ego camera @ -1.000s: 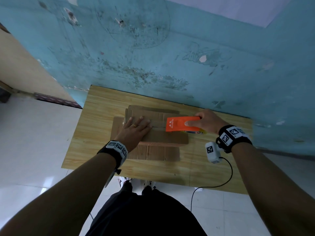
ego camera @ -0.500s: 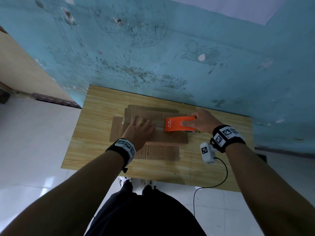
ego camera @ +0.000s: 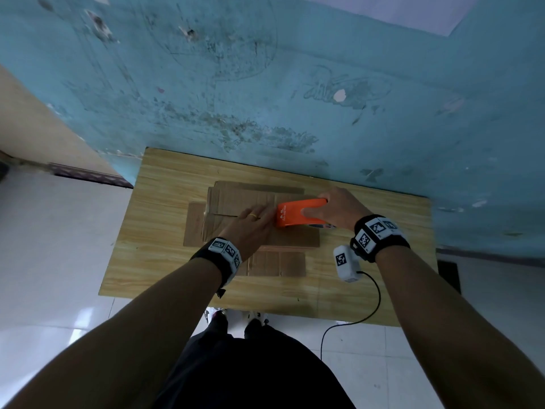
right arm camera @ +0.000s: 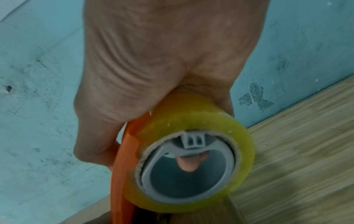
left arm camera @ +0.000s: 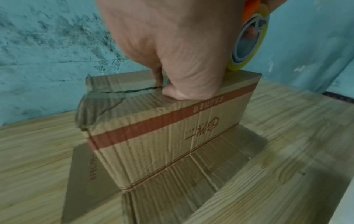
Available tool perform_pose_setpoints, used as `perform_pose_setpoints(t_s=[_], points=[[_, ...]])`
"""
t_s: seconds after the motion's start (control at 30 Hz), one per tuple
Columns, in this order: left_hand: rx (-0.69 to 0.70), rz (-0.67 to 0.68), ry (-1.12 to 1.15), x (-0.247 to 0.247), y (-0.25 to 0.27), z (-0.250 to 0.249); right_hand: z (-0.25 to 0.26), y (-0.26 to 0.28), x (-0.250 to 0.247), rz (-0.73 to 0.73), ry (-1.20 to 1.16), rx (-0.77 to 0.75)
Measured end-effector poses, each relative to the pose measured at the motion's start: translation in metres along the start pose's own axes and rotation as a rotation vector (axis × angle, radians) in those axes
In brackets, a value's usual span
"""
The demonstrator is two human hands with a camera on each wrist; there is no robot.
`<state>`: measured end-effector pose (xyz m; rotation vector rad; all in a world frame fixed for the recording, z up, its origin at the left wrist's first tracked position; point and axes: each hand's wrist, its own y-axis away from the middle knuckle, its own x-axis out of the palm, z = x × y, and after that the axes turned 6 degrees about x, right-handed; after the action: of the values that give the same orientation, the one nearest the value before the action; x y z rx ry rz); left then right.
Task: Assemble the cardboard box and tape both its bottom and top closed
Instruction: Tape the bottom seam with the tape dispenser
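Note:
A brown cardboard box (ego camera: 233, 199) stands on the wooden table (ego camera: 165, 202), its lower flaps splayed flat around it. Clear tape covers the left part of the top seam (left arm camera: 122, 91). My left hand (ego camera: 250, 225) lies flat on the box top and presses the seam, fingertips close to the dispenser. My right hand (ego camera: 336, 206) grips the orange tape dispenser (ego camera: 295, 215) at the right end of the box top. Its yellowish tape roll (right arm camera: 191, 118) touches the box's top right edge (left arm camera: 249, 75). In the right wrist view a fingertip shows through the roll's grey core.
A blue wall (ego camera: 295, 113) rises directly behind the table. Splayed flaps (ego camera: 277, 262) cover the tabletop in front of and left of the box. A black cable (ego camera: 374, 302) hangs from my right wrist unit over the table's front edge. White tiled floor surrounds the table.
My left hand has slid right along the box top, closer to the dispenser. The dispenser has shifted slightly left, so the gap between them has closed.

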<state>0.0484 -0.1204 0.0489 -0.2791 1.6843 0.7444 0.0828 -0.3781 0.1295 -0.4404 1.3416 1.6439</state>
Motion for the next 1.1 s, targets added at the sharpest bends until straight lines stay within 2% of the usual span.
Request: perform_pose_setpoints(t_s=[0.23,0.43,0.63,0.83,1.1], points=[[-0.008,0.066,0.040,0.007,0.001,0.005,0.000,0.000,-0.001,0.026,-0.051,-0.014],[0.016,0.127,-0.009,0.006,0.022,0.033,0.009,0.003,0.009,0.090,-0.192,-0.043],[0.014,0.136,-0.021,0.005,0.031,0.041,0.023,0.002,0.016,0.106,-0.168,-0.063],[-0.062,0.148,0.007,0.013,0.025,0.029,0.015,0.003,0.014,0.104,-0.201,-0.055],[-0.037,0.187,0.032,0.004,0.027,0.037,0.010,0.008,0.009,0.103,-0.168,-0.088]])
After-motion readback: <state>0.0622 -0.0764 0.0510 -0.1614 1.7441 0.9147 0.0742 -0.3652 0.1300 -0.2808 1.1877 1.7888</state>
